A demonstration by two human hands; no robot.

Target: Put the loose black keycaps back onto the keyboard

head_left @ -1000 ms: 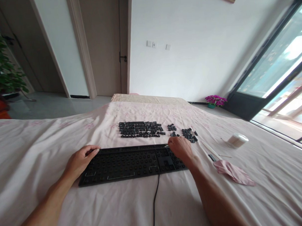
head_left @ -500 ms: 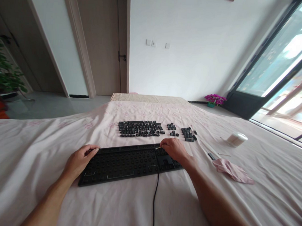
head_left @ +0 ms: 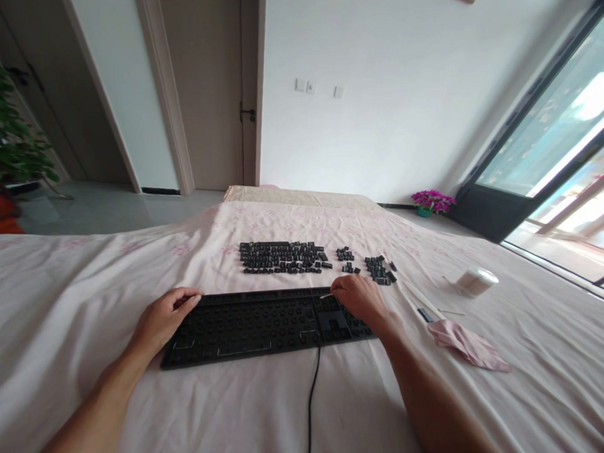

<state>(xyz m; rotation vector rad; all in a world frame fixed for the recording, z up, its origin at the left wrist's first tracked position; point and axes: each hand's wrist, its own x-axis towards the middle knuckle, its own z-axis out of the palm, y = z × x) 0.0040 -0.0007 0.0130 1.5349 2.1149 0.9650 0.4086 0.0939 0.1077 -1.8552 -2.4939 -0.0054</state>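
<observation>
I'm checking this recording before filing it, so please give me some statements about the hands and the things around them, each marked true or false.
1. The left hand is at the far left corner of the keyboard. True.
2. The right hand holds a thin pale stick. True.
3. The pink cloth lies under the left arm. False: the pink cloth lies right of the keyboard.
4. A cable leaves the keyboard's near edge. True.
5. The keycaps lie nearer the person than the keyboard. False: the keycaps lie beyond it.

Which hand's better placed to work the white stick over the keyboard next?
Right, I'd judge: the right hand holds the white stick, its exposed end over the keyboard. The left hand is at the keyboard's far left corner.
</observation>
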